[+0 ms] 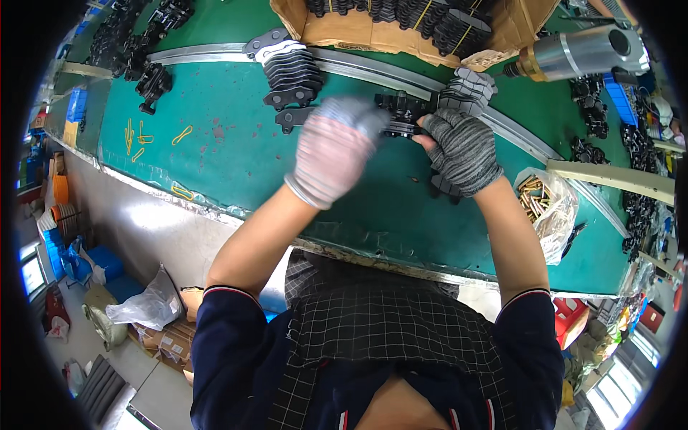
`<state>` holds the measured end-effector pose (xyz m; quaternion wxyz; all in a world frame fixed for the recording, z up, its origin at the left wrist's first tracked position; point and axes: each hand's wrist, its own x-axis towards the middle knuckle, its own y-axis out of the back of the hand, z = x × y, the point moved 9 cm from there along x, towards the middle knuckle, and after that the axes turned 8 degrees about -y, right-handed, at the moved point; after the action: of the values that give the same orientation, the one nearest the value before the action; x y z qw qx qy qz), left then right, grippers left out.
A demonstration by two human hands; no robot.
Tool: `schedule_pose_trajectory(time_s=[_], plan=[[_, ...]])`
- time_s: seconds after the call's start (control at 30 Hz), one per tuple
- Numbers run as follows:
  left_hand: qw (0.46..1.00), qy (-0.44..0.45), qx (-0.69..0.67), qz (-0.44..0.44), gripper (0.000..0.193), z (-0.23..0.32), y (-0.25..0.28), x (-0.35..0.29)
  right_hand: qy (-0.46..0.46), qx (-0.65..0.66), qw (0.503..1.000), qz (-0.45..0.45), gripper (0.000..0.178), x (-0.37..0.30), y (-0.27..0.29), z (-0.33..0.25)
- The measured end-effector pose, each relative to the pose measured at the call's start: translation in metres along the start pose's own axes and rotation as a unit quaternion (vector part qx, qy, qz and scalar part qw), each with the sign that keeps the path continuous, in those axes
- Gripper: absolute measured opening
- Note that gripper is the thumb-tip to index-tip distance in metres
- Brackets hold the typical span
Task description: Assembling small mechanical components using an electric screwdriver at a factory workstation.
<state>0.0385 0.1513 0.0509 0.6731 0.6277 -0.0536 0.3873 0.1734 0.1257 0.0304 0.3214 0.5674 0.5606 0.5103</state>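
Observation:
My right hand, in a grey knitted glove, is closed on the right end of a black brake caliper above the green bench. Just left of the caliper is my left hand, in a pale glove dark at the fingers; motion smears it, so its grip is unreadable. Beyond my left hand leans a row of black brake pads, with a single pad at its near end. Grey-faced pads are stacked behind my right hand, and another dark pad lies partly under it.
A cardboard box of pads stands at the back, beside a silver cylindrical tool. A metal rail crosses the bench. Brass-coloured pins fill a plastic bag at right. Yellow rubber bands and black calipers lie left.

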Motion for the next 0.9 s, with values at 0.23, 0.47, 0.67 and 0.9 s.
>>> schedule_pose_trajectory(time_s=[0.23, 0.47, 0.67, 0.9], plan=[[0.986, -0.162, 0.037, -0.022, 0.035, 0.011, -0.041, 0.046, -0.144, 0.143, 0.976, -0.078, 0.025, 0.032, -0.012, 0.034], [0.997, -0.034, 0.054, -0.032, 0.039, -0.028, -0.04, 0.051, -0.138, 0.137, 0.979, 0.053, 0.022, -0.011, 0.053, 0.05], [0.961, 0.197, -0.191, -0.03, 0.045, -0.003, 0.0, -0.022, -0.334, -0.12, 0.931, -0.085, 0.023, -0.179, 0.055, 0.117], [0.644, 0.376, -0.666, 0.007, 0.062, 0.081, -0.045, -0.079, -0.225, -0.209, 0.952, 0.009, 0.019, -0.186, 0.044, 0.107]])
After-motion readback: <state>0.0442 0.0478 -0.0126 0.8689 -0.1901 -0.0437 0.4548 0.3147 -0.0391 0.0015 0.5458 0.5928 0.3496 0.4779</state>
